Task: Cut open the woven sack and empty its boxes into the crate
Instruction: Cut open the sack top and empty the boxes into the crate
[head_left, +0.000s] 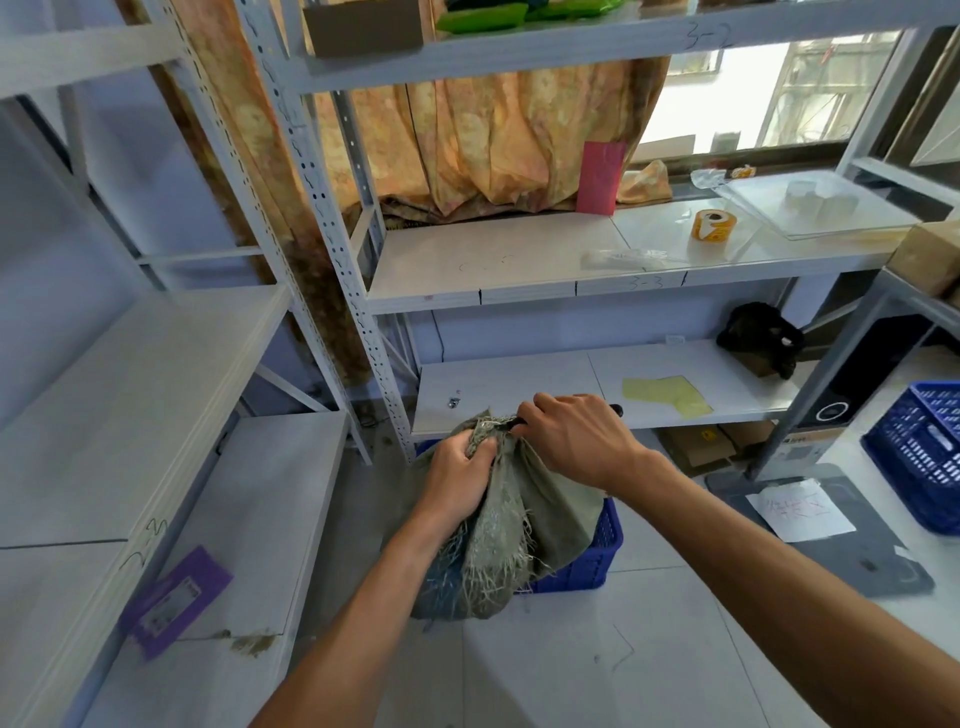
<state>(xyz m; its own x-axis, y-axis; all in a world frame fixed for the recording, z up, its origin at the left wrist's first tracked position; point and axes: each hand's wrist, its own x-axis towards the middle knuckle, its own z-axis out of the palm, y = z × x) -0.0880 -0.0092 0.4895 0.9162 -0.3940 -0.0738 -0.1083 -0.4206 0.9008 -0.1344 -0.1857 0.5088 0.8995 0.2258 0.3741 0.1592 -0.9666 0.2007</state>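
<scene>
Left hand (457, 475) bunching woven sack (524, 519), right hand (576, 441) gripping black-handled tool (616, 409), blue crate (597, 561) beneath, shelf edge (519, 296) marked "3-3"

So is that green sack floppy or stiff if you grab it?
Probably floppy: the sack bunches and folds where the left hand grips its top, beside the right hand holding a dark tool. Its frayed threads look likely to snag or shed. It slumps over the blue crate, so it probably won't stand alone.

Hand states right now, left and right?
Left hand: closed, gripping the woven sack near its top.
Right hand: closed around a dark-handled tool.
</scene>
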